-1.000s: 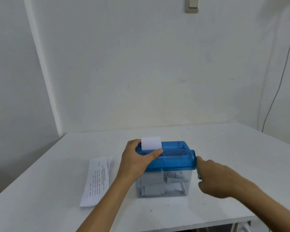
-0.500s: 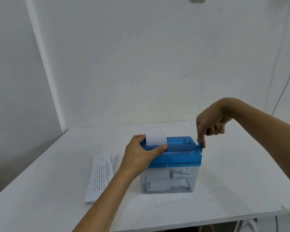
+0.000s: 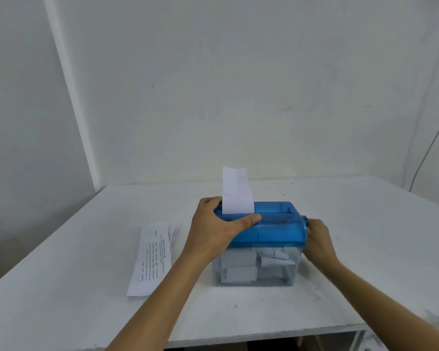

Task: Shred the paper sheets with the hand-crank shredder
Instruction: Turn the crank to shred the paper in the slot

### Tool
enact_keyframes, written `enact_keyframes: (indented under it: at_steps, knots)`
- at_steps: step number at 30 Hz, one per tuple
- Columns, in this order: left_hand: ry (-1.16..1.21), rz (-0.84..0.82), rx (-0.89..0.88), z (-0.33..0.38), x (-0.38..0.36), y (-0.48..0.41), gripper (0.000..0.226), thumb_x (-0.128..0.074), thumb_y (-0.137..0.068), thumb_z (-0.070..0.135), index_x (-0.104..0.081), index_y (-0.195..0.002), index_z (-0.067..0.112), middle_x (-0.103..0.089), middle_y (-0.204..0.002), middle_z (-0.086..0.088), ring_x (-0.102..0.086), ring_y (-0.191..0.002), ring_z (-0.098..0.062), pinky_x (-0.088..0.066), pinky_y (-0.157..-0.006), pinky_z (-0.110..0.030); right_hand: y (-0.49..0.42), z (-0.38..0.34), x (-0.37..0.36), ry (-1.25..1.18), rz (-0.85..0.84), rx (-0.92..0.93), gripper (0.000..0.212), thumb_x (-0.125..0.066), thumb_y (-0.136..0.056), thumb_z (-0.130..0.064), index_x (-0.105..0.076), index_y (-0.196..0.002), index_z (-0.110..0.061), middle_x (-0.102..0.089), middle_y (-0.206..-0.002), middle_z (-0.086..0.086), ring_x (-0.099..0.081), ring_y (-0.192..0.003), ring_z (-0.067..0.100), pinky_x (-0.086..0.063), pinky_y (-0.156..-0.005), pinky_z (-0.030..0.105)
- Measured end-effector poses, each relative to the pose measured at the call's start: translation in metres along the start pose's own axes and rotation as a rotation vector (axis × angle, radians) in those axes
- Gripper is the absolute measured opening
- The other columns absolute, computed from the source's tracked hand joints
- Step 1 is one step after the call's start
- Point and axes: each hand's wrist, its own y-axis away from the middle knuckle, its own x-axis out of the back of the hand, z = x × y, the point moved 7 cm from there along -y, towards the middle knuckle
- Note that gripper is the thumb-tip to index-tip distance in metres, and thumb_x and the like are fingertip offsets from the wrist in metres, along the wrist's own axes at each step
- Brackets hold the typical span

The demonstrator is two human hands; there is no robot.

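Our left hand (image 3: 214, 231) gripped the blue shredder (image 3: 276, 229) (a paper strip (image 3: 236, 191) stood in its slot), and our right hand (image 3: 318, 239) curled round the crank (image 3: 305, 220) at its right.

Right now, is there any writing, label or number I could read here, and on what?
Printed sheets beside the blue shredder: lines of dark print, too small and blurred to read.
Paper strip standing in the slot: faint marks at most, nothing readable.
Blue shredder: no label or brand visible.
Nothing can be quoted.
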Motion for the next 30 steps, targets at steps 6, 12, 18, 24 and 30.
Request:
enact_keyframes:
  at_steps: [6, 12, 18, 24, 30]
  knots:
    - [-0.009, 0.011, -0.002, -0.002, -0.001, -0.001, 0.058, -0.084, -0.065, 0.059, -0.049, -0.109, 0.043, -0.049, -0.115, 0.018, -0.051, -0.096, 0.006, -0.041, -0.069, -0.006, 0.046, -0.009, 0.026, 0.06, -0.031, 0.009, 0.065, -0.026, -0.1, -0.052, -0.065, -0.073, -0.007, -0.066, -0.061, 0.003, -0.064, -0.055, 0.012, -0.05, -0.055, 0.022]
    - [-0.026, -0.022, 0.026, -0.003, -0.002, -0.003, 0.07, -0.079, -0.062, 0.064, -0.046, -0.117, 0.037, -0.047, -0.12, 0.014, -0.052, -0.095, 0.0, -0.04, -0.067, -0.008, 0.068, -0.059, 0.058, 0.412, -0.045, 0.256, 0.073, -0.025, -0.088, -0.081, -0.057, -0.06, -0.022, -0.057, -0.051, -0.008, -0.055, -0.05, 0.009, -0.04, -0.05, 0.021]
    - [-0.045, -0.043, 0.036, -0.005, -0.002, -0.006, 0.084, -0.077, -0.061, 0.067, -0.049, -0.131, 0.03, -0.048, -0.124, 0.013, -0.049, -0.105, -0.004, -0.039, -0.075, -0.01, 0.037, -0.111, 0.077, 0.442, 0.104, 0.401, 0.054, -0.057, -0.086, -0.054, -0.047, -0.044, -0.02, -0.045, -0.043, 0.002, -0.034, -0.043, 0.013, -0.026, -0.046, 0.023]
    - [-0.05, -0.055, 0.048, -0.006, -0.002, -0.005, 0.093, -0.074, -0.056, 0.071, -0.047, -0.134, 0.029, -0.046, -0.123, 0.014, -0.049, -0.104, -0.003, -0.038, -0.068, -0.006, -0.028, -0.12, 0.067, 0.393, 0.286, 0.403, 0.039, -0.058, -0.092, -0.053, -0.055, -0.069, -0.022, -0.058, -0.062, -0.01, -0.055, -0.057, 0.01, -0.042, -0.053, 0.026]
    - [-0.046, -0.058, 0.049, -0.005, -0.003, -0.005, 0.092, -0.07, -0.049, 0.076, -0.046, -0.127, 0.033, -0.045, -0.122, 0.015, -0.05, -0.099, 0.0, -0.04, -0.069, -0.008, -0.06, -0.041, 0.013, 0.154, 0.082, 0.045, 0.064, -0.044, -0.101, -0.051, -0.048, -0.053, -0.009, -0.057, -0.053, 0.001, -0.053, -0.053, 0.019, -0.039, -0.053, 0.027]
